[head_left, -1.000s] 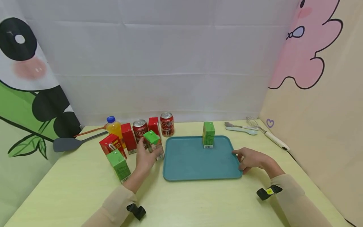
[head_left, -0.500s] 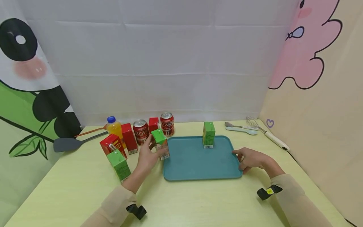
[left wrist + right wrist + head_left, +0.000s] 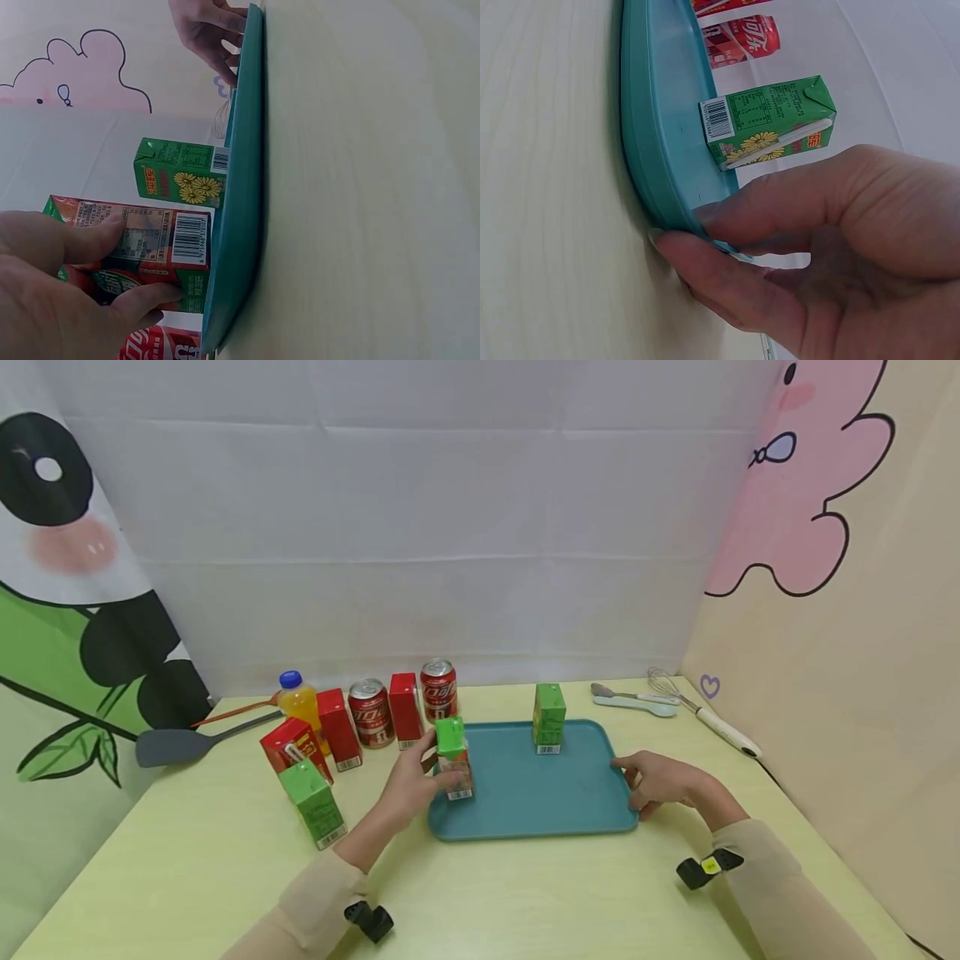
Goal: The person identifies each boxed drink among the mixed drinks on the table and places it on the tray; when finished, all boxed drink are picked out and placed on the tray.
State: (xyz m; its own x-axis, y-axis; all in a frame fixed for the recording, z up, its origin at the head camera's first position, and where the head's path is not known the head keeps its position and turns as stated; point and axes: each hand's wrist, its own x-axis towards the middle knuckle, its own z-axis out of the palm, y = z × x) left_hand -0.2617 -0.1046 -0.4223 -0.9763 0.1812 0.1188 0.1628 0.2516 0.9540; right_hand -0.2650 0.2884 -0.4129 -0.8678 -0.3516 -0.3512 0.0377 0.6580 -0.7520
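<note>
My left hand (image 3: 408,789) grips a red drink carton with a green top (image 3: 454,760) between thumb and fingers, over the left end of the blue-green tray (image 3: 540,797). The left wrist view has the base of this drink carton (image 3: 142,238) close to the tray; I cannot tell whether it touches. With thumb and fingers my right hand (image 3: 663,781) pinches the tray's right edge, seen closely in the right wrist view, where the thumb lies on the upper side. Upright near the tray's back edge stands a green carton with yellow flowers (image 3: 550,720).
Left of the tray are a green carton (image 3: 315,806), red cartons (image 3: 340,727), cola cans (image 3: 371,714) and an orange juice bottle (image 3: 300,702). A grey spatula (image 3: 176,747) lies far left. At the back right lie a whisk (image 3: 712,718) and a light-blue spoon (image 3: 637,703).
My left hand has carried the red and green drink carton rightwards from beside the cans to over the tray's left end. The right hand still holds the tray's edge.
</note>
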